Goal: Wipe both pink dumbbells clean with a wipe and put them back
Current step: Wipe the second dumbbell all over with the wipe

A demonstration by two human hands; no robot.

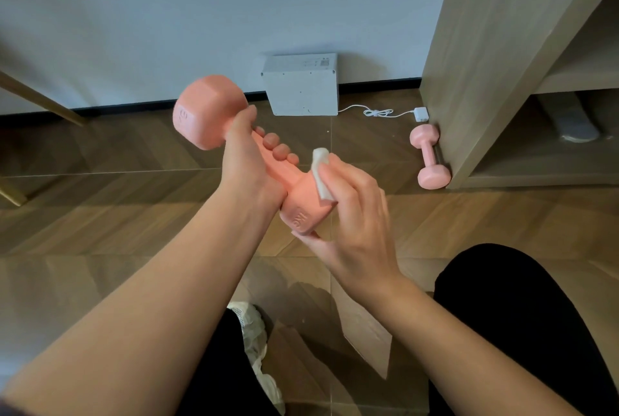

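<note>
Head-worn view, steeply downward onto floor (100, 214)

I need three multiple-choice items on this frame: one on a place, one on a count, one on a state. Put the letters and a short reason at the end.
1. Where is the second dumbbell?
A. on a white box
B. on the floor, against the shelf unit
C. up on a shelf

2. How many pink dumbbells show?
A. one
B. two
C. three

3. What is the right hand doing?
A. hanging idle
B. pulling a cable
C. pressing a wipe on the held dumbbell

Answers:
1 B: it lies on the floor at the foot of the unit's side panel.
2 B: one is gripped by the left hand, and one is on the floor.
3 C: its fingers hold the white wipe against the near head.
</note>
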